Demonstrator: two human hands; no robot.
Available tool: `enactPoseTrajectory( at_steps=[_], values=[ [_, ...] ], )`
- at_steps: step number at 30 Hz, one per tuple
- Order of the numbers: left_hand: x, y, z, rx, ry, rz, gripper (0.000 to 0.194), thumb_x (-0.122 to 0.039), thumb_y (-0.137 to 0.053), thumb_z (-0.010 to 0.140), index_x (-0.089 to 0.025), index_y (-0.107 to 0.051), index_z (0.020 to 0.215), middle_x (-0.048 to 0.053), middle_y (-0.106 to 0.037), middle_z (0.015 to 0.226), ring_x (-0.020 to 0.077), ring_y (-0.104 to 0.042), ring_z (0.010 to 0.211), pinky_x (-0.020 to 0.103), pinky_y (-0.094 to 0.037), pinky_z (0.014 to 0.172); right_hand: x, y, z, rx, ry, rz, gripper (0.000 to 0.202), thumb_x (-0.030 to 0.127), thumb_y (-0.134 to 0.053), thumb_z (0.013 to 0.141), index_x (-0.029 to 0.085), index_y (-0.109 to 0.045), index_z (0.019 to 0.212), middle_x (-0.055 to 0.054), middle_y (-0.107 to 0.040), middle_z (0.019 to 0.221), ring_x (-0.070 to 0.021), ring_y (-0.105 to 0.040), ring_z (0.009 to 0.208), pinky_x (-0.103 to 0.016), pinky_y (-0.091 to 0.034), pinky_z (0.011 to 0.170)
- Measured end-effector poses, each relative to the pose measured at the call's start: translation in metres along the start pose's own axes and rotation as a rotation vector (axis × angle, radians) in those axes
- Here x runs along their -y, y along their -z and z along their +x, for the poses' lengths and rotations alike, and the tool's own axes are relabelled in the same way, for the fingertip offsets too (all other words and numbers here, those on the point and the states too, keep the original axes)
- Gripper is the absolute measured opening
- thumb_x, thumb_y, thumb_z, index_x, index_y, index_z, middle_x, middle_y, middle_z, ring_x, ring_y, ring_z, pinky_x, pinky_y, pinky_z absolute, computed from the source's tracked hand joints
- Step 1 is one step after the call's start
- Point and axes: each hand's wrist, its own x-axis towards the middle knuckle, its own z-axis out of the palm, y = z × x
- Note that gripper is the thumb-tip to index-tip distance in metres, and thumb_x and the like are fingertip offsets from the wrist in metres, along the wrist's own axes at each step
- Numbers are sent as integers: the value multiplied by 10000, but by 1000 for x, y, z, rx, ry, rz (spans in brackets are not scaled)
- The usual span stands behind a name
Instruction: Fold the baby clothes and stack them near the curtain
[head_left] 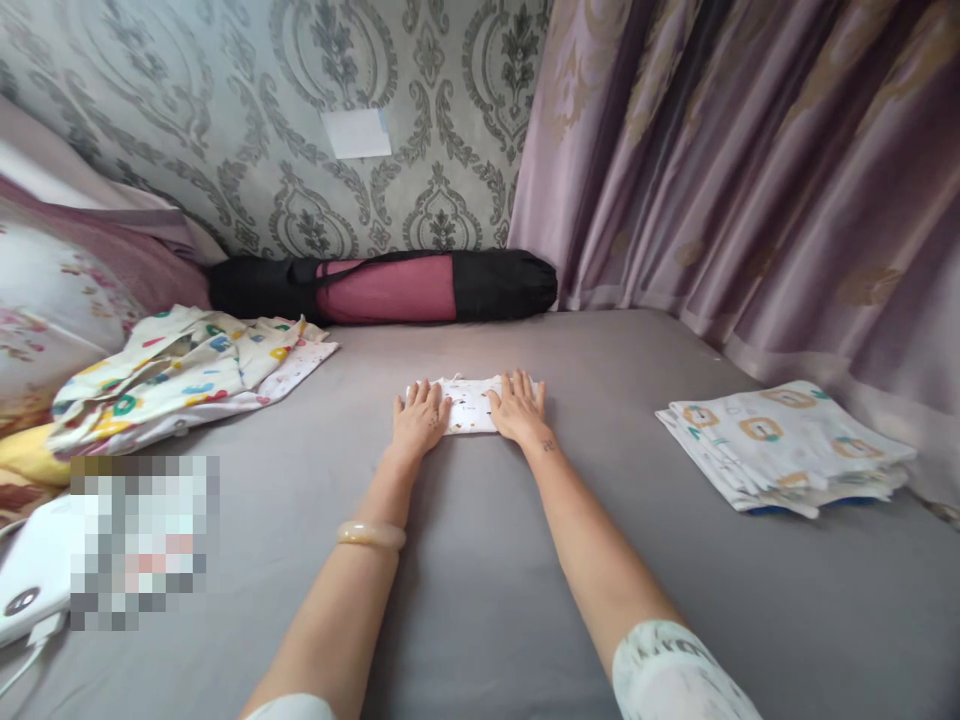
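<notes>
A small folded white cloth with a tiny print lies on the grey sheet in the middle of the view. My left hand rests flat on the cloth's left end, fingers spread. On its right end lies my right hand, palm down with the fingers apart. The strip of cloth between the two hands shows; its ends are hidden under my palms. Neither hand grips anything.
At right is a folded stack of patterned cloths. Rumpled colourful clothes lie at left, above a white device with a cable and a blurred-out item. A black and pink rolled bag lies along the wall, beside purple curtains.
</notes>
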Motion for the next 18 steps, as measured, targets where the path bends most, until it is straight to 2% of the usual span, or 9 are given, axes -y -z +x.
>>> enactPoseTrajectory(
  at_steps=[3,5,7,10,13,18],
  values=[
    [2,0,4,34,8,24,616,-472,-160,985,-159,-330,1488,124,-244,1592,307,-181,1470,554,-177,1158,-5,0,3,31,-38,-15,635,425,-199,1008,55,-233,1524,-153,-147,1606,-261,-72,1482,-495,-35,1175],
    [5,0,6,47,-16,45,630,-491,-181,980,-144,-329,1485,131,-260,1585,315,-189,1465,566,-162,1158,-7,0,5,40,-41,-19,628,423,-221,1005,63,-254,1518,-148,-176,1602,-264,-90,1479,-499,-64,1171],
    [8,2,9,27,-54,66,599,-484,-211,979,-152,-384,1448,137,-342,1547,317,-269,1431,582,-177,1145,-10,1,6,5,-27,-23,583,396,-268,1000,90,-326,1492,-150,-254,1579,-269,-151,1464,-508,-93,1160],
    [15,11,18,-11,-110,96,474,-389,-252,982,-193,-520,1321,133,-516,1414,301,-456,1300,581,-237,1113,-17,5,9,-81,11,-5,449,277,-294,993,144,-512,1363,-148,-467,1456,-262,-319,1387,-498,-154,1134],
    [25,22,36,40,-111,78,395,-272,-313,949,-212,-601,1214,128,-592,1312,286,-557,1189,502,-355,1048,-27,7,12,-132,43,19,424,161,-272,979,189,-610,1232,-118,-585,1332,-235,-434,1294,-433,-243,1089],
    [35,38,72,241,-52,-46,296,-232,-499,827,-180,-671,1063,114,-687,1140,240,-645,1044,295,-477,869,-37,7,20,-126,53,20,421,136,-282,978,218,-631,1200,-104,-618,1260,-221,-521,1173,-346,-343,969]
  ],
)
